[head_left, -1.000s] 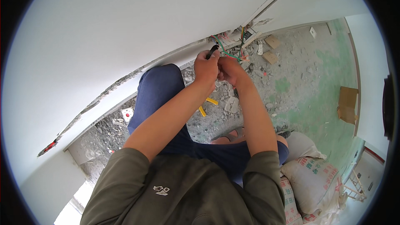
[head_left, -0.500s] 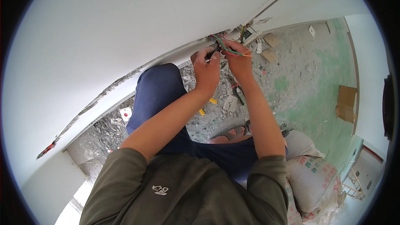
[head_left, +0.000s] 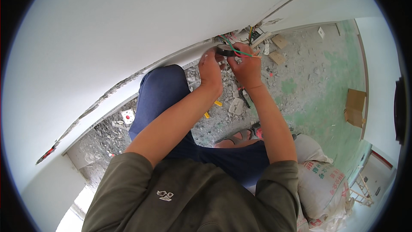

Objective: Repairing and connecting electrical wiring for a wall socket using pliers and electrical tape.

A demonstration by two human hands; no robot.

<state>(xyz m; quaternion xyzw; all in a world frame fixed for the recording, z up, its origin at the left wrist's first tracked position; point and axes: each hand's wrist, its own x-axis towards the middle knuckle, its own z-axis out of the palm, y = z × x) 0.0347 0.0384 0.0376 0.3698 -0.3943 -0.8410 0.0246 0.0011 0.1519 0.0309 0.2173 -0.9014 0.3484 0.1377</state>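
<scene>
A roll of black electrical tape (head_left: 226, 50) is between my two hands, close to the foot of the white wall. My right hand (head_left: 247, 69) has its fingers closed at the roll's right side. Just left of the roll is my left hand (head_left: 210, 72), slightly blurred, with fingers and thumb apart and not closed around it. Green and red wires (head_left: 235, 50) come out of the wall base and cross over the right hand's fingers. Their bare-looking orange ends (head_left: 256, 55) stick out to the right. My fingers hide where tape and wires meet.
Dark-handled pliers (head_left: 244, 97) lie on the rubble-strewn floor below my right wrist. More wires (head_left: 250, 35) emerge at the wall corner. Cardboard pieces (head_left: 280, 41) lie right of it. Filled sacks (head_left: 322, 184) stand at my right side, and a cardboard box (head_left: 355, 107) sits farther right.
My left hand has loosened from the tape roll and shifted slightly left and down. The roll has turned and shows more of its flat face. My right hand has stayed near the wires.
</scene>
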